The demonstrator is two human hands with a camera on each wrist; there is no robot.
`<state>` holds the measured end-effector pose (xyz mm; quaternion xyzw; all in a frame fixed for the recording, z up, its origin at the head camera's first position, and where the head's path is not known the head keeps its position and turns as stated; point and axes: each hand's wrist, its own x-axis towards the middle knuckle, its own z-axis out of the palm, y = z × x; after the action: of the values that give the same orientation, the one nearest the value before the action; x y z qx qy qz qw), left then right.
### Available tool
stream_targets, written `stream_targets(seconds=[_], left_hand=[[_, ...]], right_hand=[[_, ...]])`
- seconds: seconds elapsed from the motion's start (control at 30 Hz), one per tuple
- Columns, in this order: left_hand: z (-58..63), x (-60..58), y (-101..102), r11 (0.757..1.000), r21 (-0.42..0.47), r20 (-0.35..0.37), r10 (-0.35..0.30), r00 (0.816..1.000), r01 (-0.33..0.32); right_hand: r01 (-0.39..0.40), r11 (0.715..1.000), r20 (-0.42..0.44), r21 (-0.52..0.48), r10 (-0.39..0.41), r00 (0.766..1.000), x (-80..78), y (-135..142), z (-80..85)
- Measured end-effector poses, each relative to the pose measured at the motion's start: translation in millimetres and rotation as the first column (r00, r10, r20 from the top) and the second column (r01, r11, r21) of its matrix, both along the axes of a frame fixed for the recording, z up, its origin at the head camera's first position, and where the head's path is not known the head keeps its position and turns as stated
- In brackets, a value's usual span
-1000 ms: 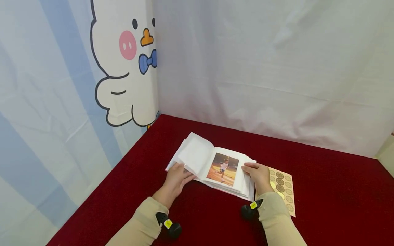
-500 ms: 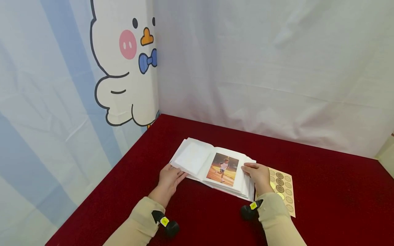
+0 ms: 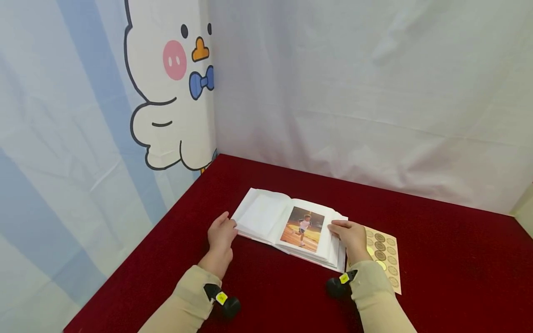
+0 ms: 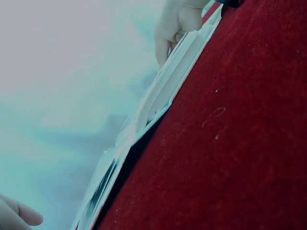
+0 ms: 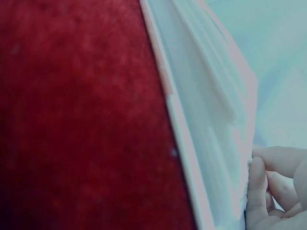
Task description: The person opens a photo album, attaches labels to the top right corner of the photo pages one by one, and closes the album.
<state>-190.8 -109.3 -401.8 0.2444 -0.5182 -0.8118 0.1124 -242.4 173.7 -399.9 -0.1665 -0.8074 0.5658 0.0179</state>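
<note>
A white photo album (image 3: 260, 215) lies spread on the red tabletop. Its left page is blank, and a photo (image 3: 303, 229) of a running child shows on the right page. My left hand (image 3: 219, 243) is at the album's left edge, its fingertips close to or touching the corner. In the left wrist view only a fingertip (image 4: 26, 213) of it shows, apart from the pages. My right hand (image 3: 351, 240) pinches page edges on the album's right side. Up close, thumb and forefinger (image 5: 283, 160) meet at the fanned pages (image 5: 216, 120).
A sheet of round gold stickers (image 3: 391, 259) lies partly under the right hand and wrist. Red cloth (image 3: 266, 296) covers the table. Behind it hangs a white curtain (image 3: 358, 92); on the left is a striped curtain (image 3: 104, 115) with a cartoon bird.
The left page, lifted before, has come down flat on the left side. My left hand has moved left off that page to the album's edge. The right hand stays in place.
</note>
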Motion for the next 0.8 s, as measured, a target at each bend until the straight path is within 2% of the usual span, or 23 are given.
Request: stream_targets(seconds=[0.17, 0.3, 0.4, 0.5, 0.8], left_hand=[[2.0, -1.7, 2.9, 0.998, -0.045, -0.021, 0.041, 0.999, -0.042], [2.9, -3.4, 7.1, 0.998, -0.056, -0.022, 0.037, 0.999, -0.038], [3.6, -4.6, 11.1, 0.998, -0.067, -0.019, 0.020, 1.000, -0.021], [5.2, -6.4, 15.9, 0.997, -0.071, -0.017, -0.002, 1.000, 0.001], [13.4, -10.8, 31.6, 0.991, -0.061, -0.005, -0.116, 0.993, 0.115]], right_hand=[[0.014, 1.000, 0.003, -0.027, -0.014, 1.000, -1.1, 2.3, -1.1], [0.032, 0.992, -0.013, -0.124, -0.033, 0.999, -2.0, 3.8, -3.1], [0.030, 0.974, -0.042, -0.224, -0.041, 0.998, -2.0, 5.8, -4.3], [0.023, 0.960, -0.060, -0.280, -0.041, 0.997, -1.4, 8.1, -3.7], [0.019, 0.956, -0.090, -0.292, -0.047, 0.995, 0.9, 12.8, 3.3]])
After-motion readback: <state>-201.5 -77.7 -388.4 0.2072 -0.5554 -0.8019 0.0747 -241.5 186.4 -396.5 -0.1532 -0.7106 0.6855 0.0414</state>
